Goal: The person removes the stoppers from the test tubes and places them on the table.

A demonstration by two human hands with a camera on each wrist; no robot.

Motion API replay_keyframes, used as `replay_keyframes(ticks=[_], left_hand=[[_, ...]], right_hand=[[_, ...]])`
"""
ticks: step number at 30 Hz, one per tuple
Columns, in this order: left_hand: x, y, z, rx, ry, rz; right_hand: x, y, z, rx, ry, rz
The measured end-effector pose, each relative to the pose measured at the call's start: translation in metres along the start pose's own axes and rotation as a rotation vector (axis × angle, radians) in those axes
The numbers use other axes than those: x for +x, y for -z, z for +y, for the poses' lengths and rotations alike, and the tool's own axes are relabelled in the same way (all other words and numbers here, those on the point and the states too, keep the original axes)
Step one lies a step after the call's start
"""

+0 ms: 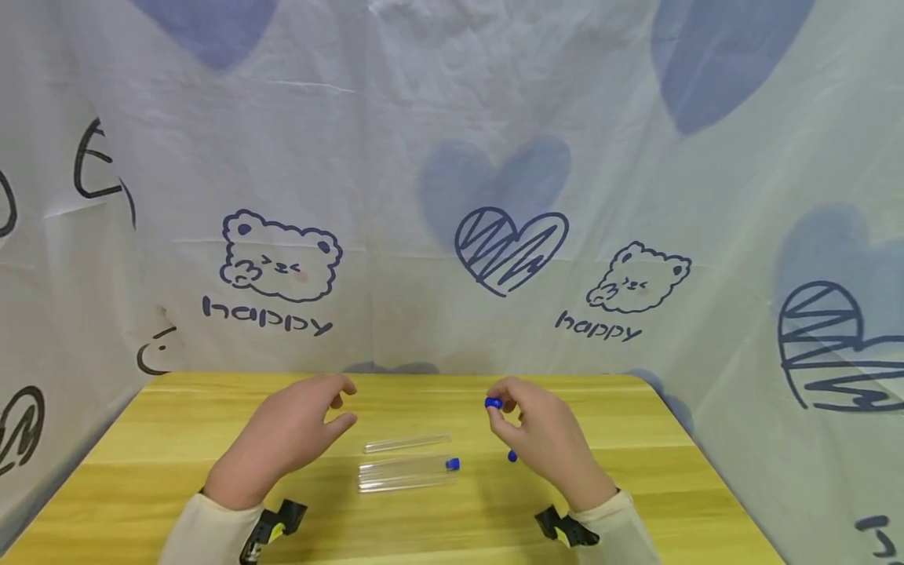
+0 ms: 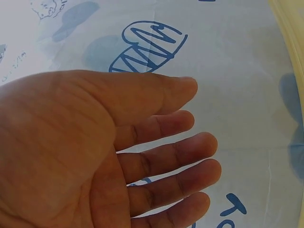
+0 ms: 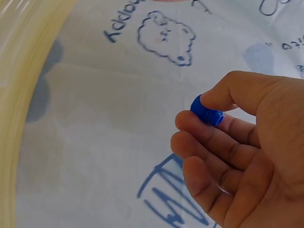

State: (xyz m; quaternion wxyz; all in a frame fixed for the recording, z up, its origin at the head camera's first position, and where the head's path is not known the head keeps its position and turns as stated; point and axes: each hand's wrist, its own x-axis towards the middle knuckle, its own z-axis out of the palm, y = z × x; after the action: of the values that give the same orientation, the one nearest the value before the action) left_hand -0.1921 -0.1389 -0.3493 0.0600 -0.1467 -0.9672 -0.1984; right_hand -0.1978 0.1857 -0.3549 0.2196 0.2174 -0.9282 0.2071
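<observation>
Between thumb and fingertips, my right hand (image 1: pixel 547 431) pinches a small blue stopper (image 3: pixel 207 111), held above the table. A second blue stopper (image 1: pixel 512 455) lies on the wood just under that hand. My left hand (image 1: pixel 286 431) hovers left of the tubes with its fingers relaxed and nothing in them; the left wrist view shows its bare palm (image 2: pixel 57 142). On the table between both hands lie several clear tubes. The farthest tube (image 1: pixel 406 443) lies a little apart from the others. Among the nearer tubes (image 1: pixel 406 481), one has a blue stopper (image 1: pixel 453 464) at its right end.
The yellow wooden table (image 1: pixel 381 530) ends at a pale hanging cloth (image 1: pixel 395 329) printed with hearts and bears. More cloth (image 1: pixel 763 439) hangs along the right side and the left side. A black strap with a mount (image 1: pixel 275 530) sits on each wrist.
</observation>
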Motion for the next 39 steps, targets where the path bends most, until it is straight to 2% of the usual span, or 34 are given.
replay_keyframes(ticks=[3,6,12,16,19,22,39], left_hand=[[0.002,-0.002,0.0,0.007,-0.011,0.01],[0.003,-0.003,-0.001,0.009,-0.011,0.01],[0.005,-0.004,-0.003,0.002,-0.006,-0.014],[0.005,-0.003,-0.004,-0.004,-0.001,-0.023],[0.003,-0.003,-0.004,-0.012,0.004,-0.031],[0.002,-0.003,-0.004,-0.014,0.008,-0.039],[0.003,-0.004,0.001,-0.018,-0.001,-0.067]], right_hand=[[0.002,-0.006,0.008,-0.039,-0.027,-0.016],[0.007,-0.016,0.018,-0.102,-0.006,-0.066],[0.016,-0.045,0.046,-0.309,0.179,-0.221],[0.019,-0.059,0.062,-0.381,0.242,-0.331],[0.018,-0.068,0.07,-0.383,0.25,-0.405],[0.015,-0.075,0.075,-0.368,0.254,-0.444],[-0.002,-0.093,0.085,-0.319,0.231,-0.456]])
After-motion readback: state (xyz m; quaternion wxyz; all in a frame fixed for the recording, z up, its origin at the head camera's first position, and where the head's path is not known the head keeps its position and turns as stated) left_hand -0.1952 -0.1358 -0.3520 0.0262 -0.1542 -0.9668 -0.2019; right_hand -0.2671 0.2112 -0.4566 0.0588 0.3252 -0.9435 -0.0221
